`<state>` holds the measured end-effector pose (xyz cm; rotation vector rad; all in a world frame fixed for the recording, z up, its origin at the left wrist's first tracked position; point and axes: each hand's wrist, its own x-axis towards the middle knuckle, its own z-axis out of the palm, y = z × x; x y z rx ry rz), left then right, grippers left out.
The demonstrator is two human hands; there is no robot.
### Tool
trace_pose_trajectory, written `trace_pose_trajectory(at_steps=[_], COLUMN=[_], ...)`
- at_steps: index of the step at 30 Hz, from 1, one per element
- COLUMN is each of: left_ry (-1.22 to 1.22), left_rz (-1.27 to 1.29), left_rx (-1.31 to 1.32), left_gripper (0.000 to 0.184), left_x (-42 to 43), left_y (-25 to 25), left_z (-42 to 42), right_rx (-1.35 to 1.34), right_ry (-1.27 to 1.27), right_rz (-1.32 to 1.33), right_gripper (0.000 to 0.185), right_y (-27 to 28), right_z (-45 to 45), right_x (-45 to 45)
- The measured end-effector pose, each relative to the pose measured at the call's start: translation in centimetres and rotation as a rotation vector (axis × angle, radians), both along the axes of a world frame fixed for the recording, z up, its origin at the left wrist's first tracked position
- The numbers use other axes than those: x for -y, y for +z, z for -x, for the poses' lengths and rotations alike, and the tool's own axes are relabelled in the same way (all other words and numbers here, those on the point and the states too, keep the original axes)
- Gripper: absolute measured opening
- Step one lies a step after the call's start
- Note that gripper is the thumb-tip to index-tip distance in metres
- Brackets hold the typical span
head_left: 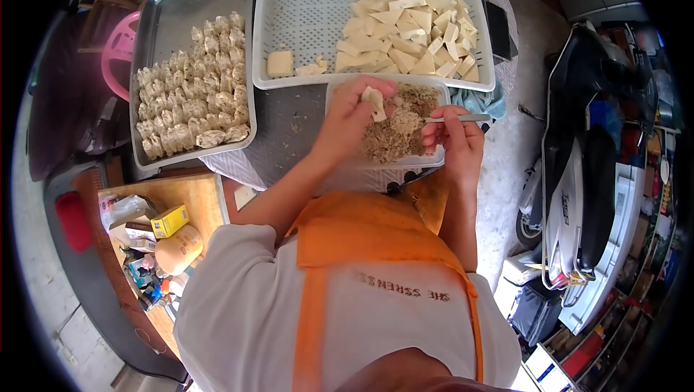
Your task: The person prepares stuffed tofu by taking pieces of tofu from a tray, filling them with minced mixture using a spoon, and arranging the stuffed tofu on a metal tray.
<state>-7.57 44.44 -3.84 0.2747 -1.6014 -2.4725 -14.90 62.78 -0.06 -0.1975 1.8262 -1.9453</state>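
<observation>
Curled fingers of my left hand point(348, 119) hold a pale tofu piece point(374, 103) over a white tub of crumbly brown filling point(394, 139). My right hand point(458, 139) grips a metal utensil point(470, 117) at the tub's right side; its tip is hard to make out. Behind the tub, a white perforated tray point(311, 13) bears a heap of cut pale tofu pieces point(412, 31), with a square block point(280, 64) at its lower left. At the left, a metal tray point(163, 27) contains rows of filled pieces point(191, 96).
A wooden table point(210, 197) at the lower left holds a yellow box point(170, 221) and bottles. A blue cloth point(486, 101) lies right of the tub. Behind the metal tray is a pink ring-shaped object point(116, 52). A scooter point(578, 175) stands at the right.
</observation>
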Motion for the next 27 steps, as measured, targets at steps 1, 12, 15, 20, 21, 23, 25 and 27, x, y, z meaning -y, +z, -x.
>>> trace_pose_trajectory(at_steps=[1, 12, 15, 20, 21, 23, 25, 27], left_ry=[-0.048, -0.231, -0.211, -0.109, -0.058, 0.044, 0.038, -0.035], left_rz=[0.082, -0.084, -0.073, 0.41, 0.517, 0.728, 0.763, 0.614], left_rx=[-0.003, 0.199, 0.217, 0.095, 0.025, -0.117, -0.042, 0.087], left_gripper=[0.033, 0.045, 0.036, 0.02, 0.019, 0.018, 0.018, 0.021], left_x=[0.1, 0.4, 0.2, -0.7, -0.8, -0.9, -0.9, -0.9], left_y=[-0.5, 1.2, 0.9, 0.3, 0.0, -0.8, -0.9, -0.3], left_z=[0.1, -0.2, -0.2, -0.5, -0.5, -0.5, -0.6, -0.9], right_rx=[0.001, -0.637, -0.865, -0.968, -0.945, -1.084, -1.166, -1.194], right_ry=[-0.011, -0.083, 0.016, 0.111, 0.14, 0.135, 0.076, -0.029], right_rz=[0.033, -0.28, -0.435, -0.467, -0.469, -0.428, -0.388, -0.354], right_gripper=[0.026, 0.016, 0.016, 0.008, 0.007, 0.008, 0.01, 0.012], right_y=[0.2, 0.3, 0.8, 1.7, 1.9, 2.9, 3.9, 4.8], right_z=[-0.2, -2.9, -2.4, -2.3, -2.3, -2.2, -2.0, -1.8], right_x=[0.0, 3.4, 3.5, 5.3, 5.5, 5.6, 5.3, 3.7])
